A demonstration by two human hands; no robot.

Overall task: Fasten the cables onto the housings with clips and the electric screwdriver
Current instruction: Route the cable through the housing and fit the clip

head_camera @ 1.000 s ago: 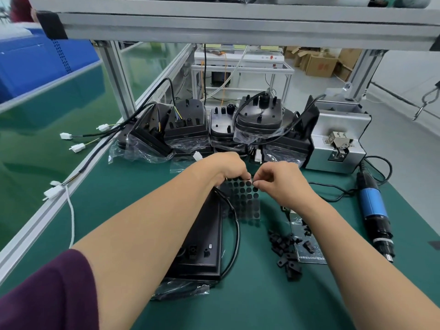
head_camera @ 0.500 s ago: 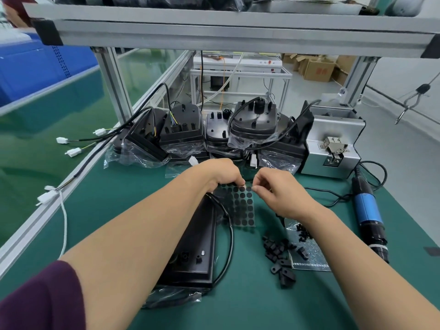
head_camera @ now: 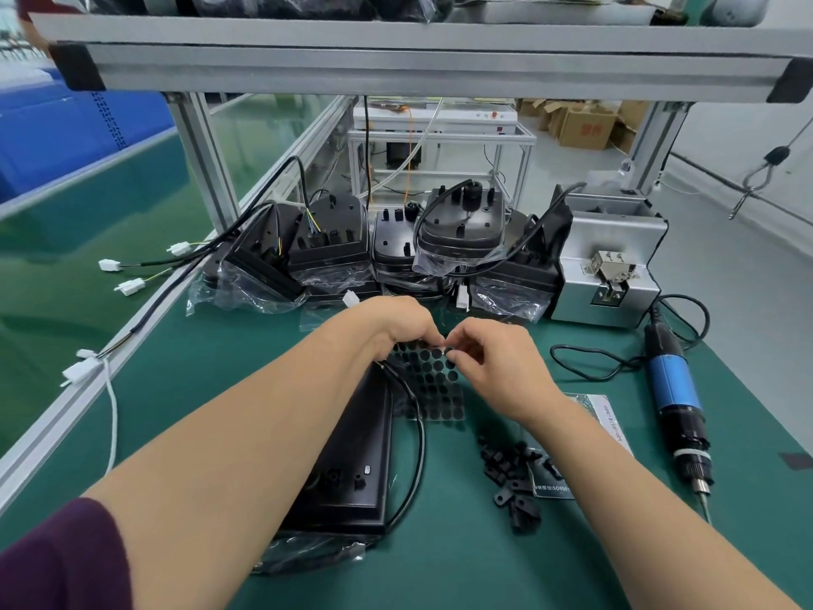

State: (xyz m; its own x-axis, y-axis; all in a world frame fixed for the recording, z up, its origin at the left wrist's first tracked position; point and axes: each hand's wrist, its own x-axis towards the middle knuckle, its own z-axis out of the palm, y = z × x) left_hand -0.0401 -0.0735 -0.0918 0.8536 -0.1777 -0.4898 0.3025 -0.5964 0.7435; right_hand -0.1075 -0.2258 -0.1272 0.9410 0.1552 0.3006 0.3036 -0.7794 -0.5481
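Sheet (head_camera: 433,391) (dotted) pinched: left hand (head_camera: 404,328), right hand (head_camera: 497,367).

One housing (head_camera: 352,455) lies flat on the bench (head_camera: 198,345). At least five more bagged housings (head_camera: 330,239) stand behind it, the exact number unclear. There is one electric screwdriver (head_camera: 673,389), one silver box (head_camera: 607,239) and one sheet of black dots (head_camera: 433,385). Six white connectors (head_camera: 130,286) show. The clips (head_camera: 510,473) form one pile, too tangled to count.

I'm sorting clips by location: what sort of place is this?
Most likely a factory assembly workstation: a green bench mat under an aluminium-profile frame, a row of bagged black housings with cables at the back, and an electric screwdriver lying beside what looks like a silver screw feeder.
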